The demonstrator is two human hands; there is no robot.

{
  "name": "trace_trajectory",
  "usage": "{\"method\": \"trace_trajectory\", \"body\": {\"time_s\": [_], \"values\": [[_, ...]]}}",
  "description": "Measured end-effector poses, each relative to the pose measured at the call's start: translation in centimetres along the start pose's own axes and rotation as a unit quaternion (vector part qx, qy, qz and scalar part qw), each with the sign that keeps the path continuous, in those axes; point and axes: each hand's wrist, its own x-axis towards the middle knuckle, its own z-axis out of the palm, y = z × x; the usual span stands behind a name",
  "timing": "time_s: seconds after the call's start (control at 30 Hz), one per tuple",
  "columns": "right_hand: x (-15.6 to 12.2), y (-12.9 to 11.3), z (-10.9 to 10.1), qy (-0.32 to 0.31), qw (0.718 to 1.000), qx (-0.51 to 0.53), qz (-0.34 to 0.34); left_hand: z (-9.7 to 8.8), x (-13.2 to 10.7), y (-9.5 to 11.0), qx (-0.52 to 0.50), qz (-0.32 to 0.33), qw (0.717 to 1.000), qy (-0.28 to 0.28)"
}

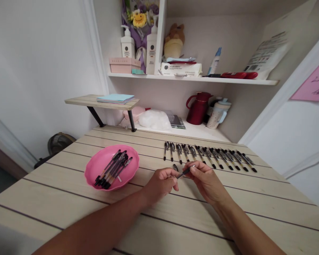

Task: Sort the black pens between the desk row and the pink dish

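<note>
Between both hands a slim dark pen is held at a slant above the table. My left hand is closed around its lower-left end, and the fingers of my right hand pinch its upper-right end. A small black piece like a pen cap shows just above my left fingers; whether it is held or lies on the table I cannot tell. Beyond my hands, several black pens lie side by side in a row. To the left, a pink bowl contains a bunch of similar pens.
The slatted wooden table runs up to a white shelf unit. A small raised stand bears blue paper at the back left. At the back right are a red jug and a pale cup.
</note>
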Motion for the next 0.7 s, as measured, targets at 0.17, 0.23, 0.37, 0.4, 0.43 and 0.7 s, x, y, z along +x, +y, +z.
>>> {"method": "trace_trajectory", "body": {"time_s": [0.17, 0.23, 0.37, 0.4, 0.43, 0.7], "values": [[-0.05, -0.04, -0.02, -0.019, 0.999, 0.033, 0.015, -0.11, 0.07, -0.1, -0.022, 0.002, 1.0, -0.001], [0.01, 0.06, -0.21, 0.001, 0.999, 0.031, 0.014, -0.17, 0.15, -0.17, -0.007, 0.005, 1.0, 0.001], [0.23, 0.43, -0.6, 0.03, 1.0, 0.006, 0.003, -0.27, 0.27, -0.35, 0.047, 0.022, 0.998, 0.024], [0.26, 0.48, -0.63, 0.032, 0.999, 0.002, 0.001, -0.29, 0.26, -0.39, 0.058, 0.029, 0.997, 0.03], [0.28, 0.52, -0.63, 0.033, 0.999, 0.0, -0.001, -0.3, 0.25, -0.42, 0.069, 0.036, 0.996, 0.034], [0.36, 0.65, -0.62, 0.028, 1.0, -0.002, 0.002, -0.33, 0.13, -0.33, 0.119, 0.059, 0.989, 0.058]]}}
